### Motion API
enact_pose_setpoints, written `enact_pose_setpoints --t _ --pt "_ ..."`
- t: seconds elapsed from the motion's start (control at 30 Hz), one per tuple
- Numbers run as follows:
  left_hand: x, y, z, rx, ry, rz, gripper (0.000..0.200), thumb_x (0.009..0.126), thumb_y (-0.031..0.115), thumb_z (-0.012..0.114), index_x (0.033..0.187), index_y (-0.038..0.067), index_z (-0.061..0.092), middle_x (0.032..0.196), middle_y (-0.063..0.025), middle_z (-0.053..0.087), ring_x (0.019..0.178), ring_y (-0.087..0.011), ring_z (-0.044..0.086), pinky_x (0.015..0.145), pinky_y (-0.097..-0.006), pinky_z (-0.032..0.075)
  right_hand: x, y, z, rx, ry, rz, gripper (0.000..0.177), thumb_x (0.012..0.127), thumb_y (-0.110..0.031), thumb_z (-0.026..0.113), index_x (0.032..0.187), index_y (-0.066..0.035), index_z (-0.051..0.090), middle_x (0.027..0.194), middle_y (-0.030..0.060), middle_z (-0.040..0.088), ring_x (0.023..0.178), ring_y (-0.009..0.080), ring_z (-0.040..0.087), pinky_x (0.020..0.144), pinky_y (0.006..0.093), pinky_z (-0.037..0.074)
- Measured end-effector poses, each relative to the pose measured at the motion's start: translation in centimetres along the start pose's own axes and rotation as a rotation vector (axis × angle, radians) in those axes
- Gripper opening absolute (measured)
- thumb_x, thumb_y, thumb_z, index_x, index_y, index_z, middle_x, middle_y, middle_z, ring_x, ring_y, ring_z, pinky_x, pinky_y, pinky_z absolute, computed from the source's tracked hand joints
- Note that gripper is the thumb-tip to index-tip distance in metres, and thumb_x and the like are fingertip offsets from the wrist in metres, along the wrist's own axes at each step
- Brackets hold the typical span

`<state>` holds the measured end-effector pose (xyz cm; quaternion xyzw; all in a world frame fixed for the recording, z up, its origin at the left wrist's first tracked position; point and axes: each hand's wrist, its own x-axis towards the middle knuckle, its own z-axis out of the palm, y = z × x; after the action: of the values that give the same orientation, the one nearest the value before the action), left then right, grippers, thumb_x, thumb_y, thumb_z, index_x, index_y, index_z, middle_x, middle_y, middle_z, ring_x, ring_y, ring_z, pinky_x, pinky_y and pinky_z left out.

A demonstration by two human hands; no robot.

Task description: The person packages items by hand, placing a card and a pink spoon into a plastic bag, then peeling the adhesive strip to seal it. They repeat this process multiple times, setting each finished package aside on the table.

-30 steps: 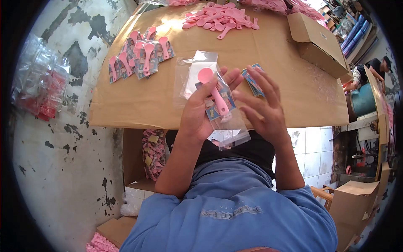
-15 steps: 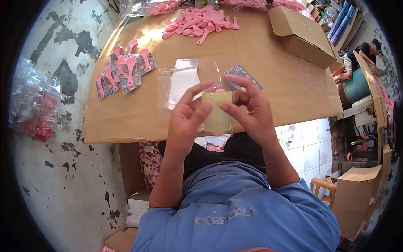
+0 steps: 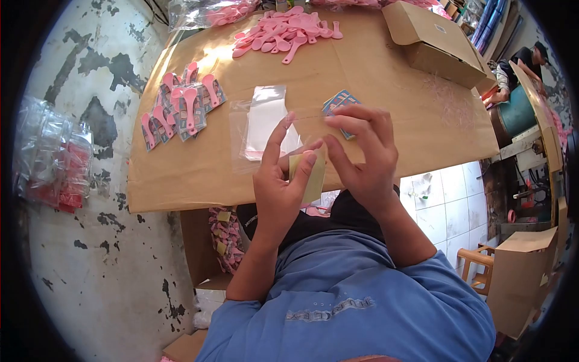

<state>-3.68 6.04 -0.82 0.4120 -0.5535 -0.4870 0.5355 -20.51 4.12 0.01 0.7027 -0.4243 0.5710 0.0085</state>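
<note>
Near the table's front edge, my left hand (image 3: pixel 279 175) pinches a clear packet with a pale yellow card (image 3: pixel 315 179) between thumb and fingers. Something pink shows at the packet's top, mostly hidden by the fingers. My right hand (image 3: pixel 366 158) is raised just right of the packet, its fingers curled and thumb apart from them; whether it holds the thin clear film there is too small to tell. Behind the hands lie a stack of clear bags with white sheets (image 3: pixel 265 114) and some blue printed cards (image 3: pixel 342 101).
Packed pink spoons (image 3: pixel 190 108) lie at the table's left, and a heap of loose pink spoons (image 3: pixel 283 33) at the back. A cardboard box (image 3: pixel 437 45) stands back right. Clear bags (image 3: pixel 54 151) hang on the left wall. Another person (image 3: pixel 523 66) is at far right.
My right hand has come off the packet and moved up and right. My left hand keeps the packet, now turned more sideways. The view has shifted slightly.
</note>
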Motion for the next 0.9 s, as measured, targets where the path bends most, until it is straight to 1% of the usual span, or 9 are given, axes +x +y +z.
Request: enact_pose_setpoints --t 0.07,0.17,0.27,0.43,0.6,0.7,0.77,0.87,0.9 --pt "-0.2 -0.4 0.0 0.094 0.002 0.099 0.057 0.102 0.011 0.067 0.155 0.005 0.045 0.111 -0.0138 0.079 0.088 -0.0068 0.072 0.068 -0.0212 0.052 0.7 -0.6 0.5 -0.026 -0.040 -0.035 0.026 0.082 -0.007 0.080 0.107 -0.007 0.074 0.118 0.0092 0.066 0.107 0.0318 0.061 0.092 0.0440 0.050" --pt "-0.4 -0.5 -0.1 0.220 0.005 0.123 0.062 0.098 0.007 0.068 0.156 0.006 0.047 0.083 -0.0076 0.071 0.075 -0.0039 0.061 0.063 -0.0218 0.048 1.2 -0.9 1.3 -0.069 -0.045 -0.088 0.023 0.081 -0.006 0.080 0.104 -0.006 0.075 0.121 0.0081 0.067 0.106 0.0306 0.061 0.091 0.0436 0.051" --pt "-0.7 0.4 -0.3 0.311 -0.008 0.081 0.063 0.096 0.004 0.068 0.155 0.004 0.049 0.073 -0.0052 0.046 0.066 -0.0079 0.044 0.064 -0.0248 0.045 1.2 -0.8 1.8 -0.112 -0.003 -0.140 0.024 0.079 -0.004 0.080 0.103 -0.006 0.075 0.122 0.0082 0.067 0.106 0.0305 0.061 0.090 0.0430 0.051" --pt "-0.9 0.2 -0.2 0.455 -0.019 0.249 0.064 0.095 0.005 0.070 0.155 0.005 0.048 0.083 -0.0149 0.067 0.065 -0.0137 0.055 0.069 -0.0278 0.050 1.0 -0.5 2.4 -0.095 0.028 -0.147 0.022 0.076 -0.001 0.079 0.097 -0.005 0.074 0.116 0.0076 0.069 0.105 0.0304 0.062 0.089 0.0424 0.051" --pt "-0.8 0.9 0.2 0.495 -0.065 0.185 0.064 0.095 0.007 0.071 0.155 0.005 0.048 0.100 -0.0197 0.077 0.075 -0.0174 0.070 0.074 -0.0281 0.054 1.5 0.2 2.0 0.010 0.004 -0.083 0.019 0.076 0.001 0.076 0.093 -0.004 0.070 0.114 0.0089 0.070 0.104 0.0314 0.063 0.090 0.0422 0.052" --pt "-0.7 2.2 0.1 0.460 -0.112 0.029 0.063 0.096 0.008 0.071 0.155 0.005 0.049 0.088 -0.0115 0.069 0.077 -0.0106 0.064 0.069 -0.0258 0.049 1.5 0.6 1.5 0.132 0.017 0.055 0.019 0.078 0.003 0.073 0.095 -0.003 0.069 0.112 0.0114 0.070 0.107 0.0320 0.065 0.093 0.0409 0.052" --pt "-0.5 2.8 0.1 0.355 -0.121 -0.074 0.059 0.097 0.010 0.072 0.152 0.005 0.052 0.067 0.0027 0.052 0.063 -0.0031 0.046 0.057 -0.0232 0.038 1.6 0.9 0.8 0.212 0.035 0.189 0.019 0.081 0.004 0.071 0.098 -0.003 0.068 0.112 0.0132 0.070 0.110 0.0309 0.066 0.096 0.0396 0.053" --pt "-0.4 0.5 0.7 -0.002 -0.059 -0.040 0.050 0.101 0.012 0.070 0.147 0.001 0.054 0.092 -0.0101 0.077 0.083 -0.0064 0.069 0.067 -0.0204 0.051 1.9 3.6 0.3 0.623 0.280 0.388 0.015 0.088 0.006 0.065 0.100 -0.002 0.063 0.112 0.0163 0.070 0.113 0.0273 0.067 0.096 0.0399 0.055" --pt "-0.2 0.3 0.4 -0.029 -0.076 -0.065 0.048 0.101 0.012 0.069 0.145 0.000 0.055 0.101 -0.0148 0.076 0.091 -0.0105 0.070 0.071 -0.0218 0.054 2.2 4.1 -0.4 0.724 0.329 0.430 0.013 0.090 0.006 0.063 0.100 -0.001 0.062 0.110 0.0159 0.070 0.109 0.0256 0.067 0.096 0.0399 0.055"
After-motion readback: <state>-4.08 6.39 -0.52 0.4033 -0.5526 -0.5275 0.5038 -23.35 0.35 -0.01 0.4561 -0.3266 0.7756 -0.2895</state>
